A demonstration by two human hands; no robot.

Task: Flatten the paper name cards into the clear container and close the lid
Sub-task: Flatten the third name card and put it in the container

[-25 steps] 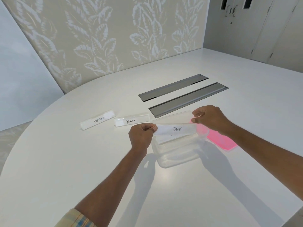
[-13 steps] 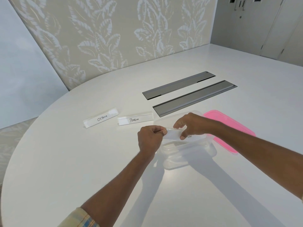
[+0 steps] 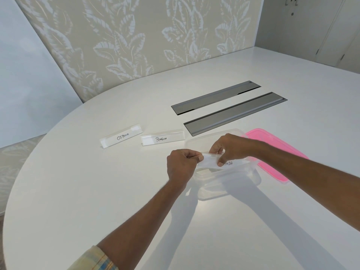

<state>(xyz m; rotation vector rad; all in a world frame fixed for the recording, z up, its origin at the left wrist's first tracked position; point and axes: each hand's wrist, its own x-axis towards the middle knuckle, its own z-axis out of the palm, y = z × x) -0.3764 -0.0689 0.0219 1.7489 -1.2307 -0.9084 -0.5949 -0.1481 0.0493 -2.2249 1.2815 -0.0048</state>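
PANDA card (image 3: 209, 162) | long axis runs left-right, just above clear container (image 3: 218, 190) | I see left hand (image 3: 182, 165) pinching its end, right hand (image 3: 232, 150) pinching mid-span

Leaf-patterned wall (image 3: 136, 36), white table (image 3: 78, 191), perhaps cupboards (image 3: 321, 26)

The right hand (image 3: 231, 148) covers the first letters on the card (image 3: 209, 162), leaving what seems "NDA".

The table (image 3: 78, 191) had plenty of open room front and left. Ostrich card (image 3: 121, 137) and Penguin card (image 3: 162, 138) stood just back-left of the clear container (image 3: 224, 188), and the pink lid (image 3: 272, 152) crowded its right side.
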